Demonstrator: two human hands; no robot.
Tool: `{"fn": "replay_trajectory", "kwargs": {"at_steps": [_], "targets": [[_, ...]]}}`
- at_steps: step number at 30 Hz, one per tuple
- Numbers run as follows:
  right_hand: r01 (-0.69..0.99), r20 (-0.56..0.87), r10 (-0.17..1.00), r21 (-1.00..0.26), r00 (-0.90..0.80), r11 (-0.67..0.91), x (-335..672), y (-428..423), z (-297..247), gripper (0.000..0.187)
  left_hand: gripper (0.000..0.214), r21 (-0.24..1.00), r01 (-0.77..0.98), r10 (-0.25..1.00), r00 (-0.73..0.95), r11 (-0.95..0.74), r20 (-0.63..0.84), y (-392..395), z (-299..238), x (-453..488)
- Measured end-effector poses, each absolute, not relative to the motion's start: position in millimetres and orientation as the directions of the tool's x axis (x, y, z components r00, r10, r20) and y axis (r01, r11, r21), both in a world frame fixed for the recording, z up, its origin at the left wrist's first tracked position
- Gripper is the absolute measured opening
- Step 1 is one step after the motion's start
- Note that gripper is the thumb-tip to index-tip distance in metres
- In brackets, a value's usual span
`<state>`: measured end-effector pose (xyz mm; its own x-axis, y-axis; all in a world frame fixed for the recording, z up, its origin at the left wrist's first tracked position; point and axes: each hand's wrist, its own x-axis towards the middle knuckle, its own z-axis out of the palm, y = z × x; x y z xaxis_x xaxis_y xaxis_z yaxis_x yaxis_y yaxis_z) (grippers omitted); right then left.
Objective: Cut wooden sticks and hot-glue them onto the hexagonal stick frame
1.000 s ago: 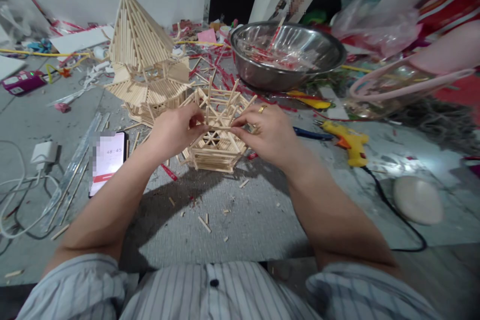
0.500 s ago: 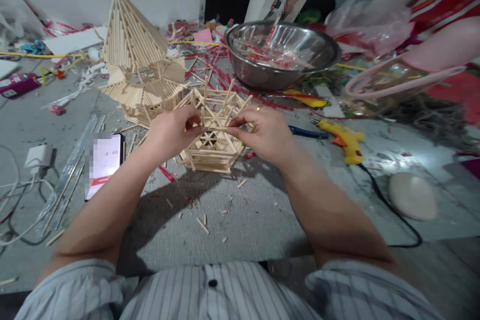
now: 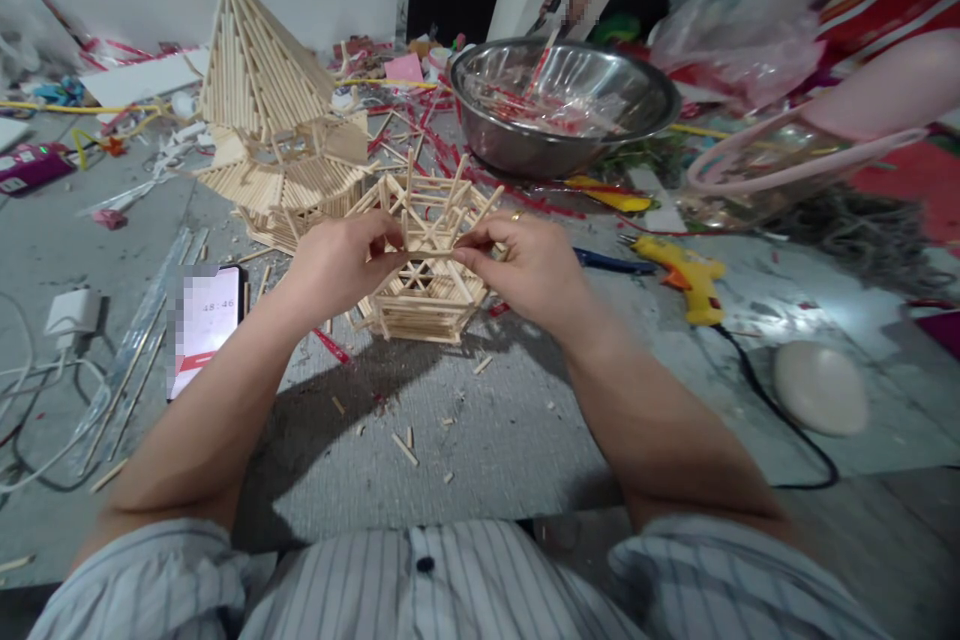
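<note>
A small hexagonal frame of thin wooden sticks (image 3: 420, 305) stands on the grey table (image 3: 465, 430) in front of me. My left hand (image 3: 337, 265) and my right hand (image 3: 525, 270) meet over its top, each pinching one end of a single horizontal wooden stick (image 3: 429, 254) held across the frame. The fingers of both hands are closed in a pinch. A ring shows on my right hand. Behind the frame stands a taller stick-built tower with a pointed roof (image 3: 266, 110).
A phone (image 3: 202, 325) lies at the left beside a charger and cables (image 3: 67, 315). A steel bowl (image 3: 562, 105) sits behind, a yellow glue gun (image 3: 682, 275) with its black cord at the right, a pale oval object (image 3: 821, 385) beyond. Stick offcuts litter the table.
Both hands stay pinched on the stick over the frame; the view has drifted slightly, and the hands have barely moved.
</note>
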<state>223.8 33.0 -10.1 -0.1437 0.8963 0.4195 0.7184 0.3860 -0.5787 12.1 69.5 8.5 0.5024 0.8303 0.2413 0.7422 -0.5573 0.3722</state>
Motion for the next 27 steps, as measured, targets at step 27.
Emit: {"fn": "replay_trajectory", "kwargs": {"at_steps": [27], "targets": [[0.722, 0.408, 0.906, -0.592, -0.113, 0.357, 222.6, 33.2, -13.0, 0.009, 0.019, 0.365, 0.751, 0.835, 0.502, -0.551, 0.226, 70.6, 7.2, 12.6]]}}
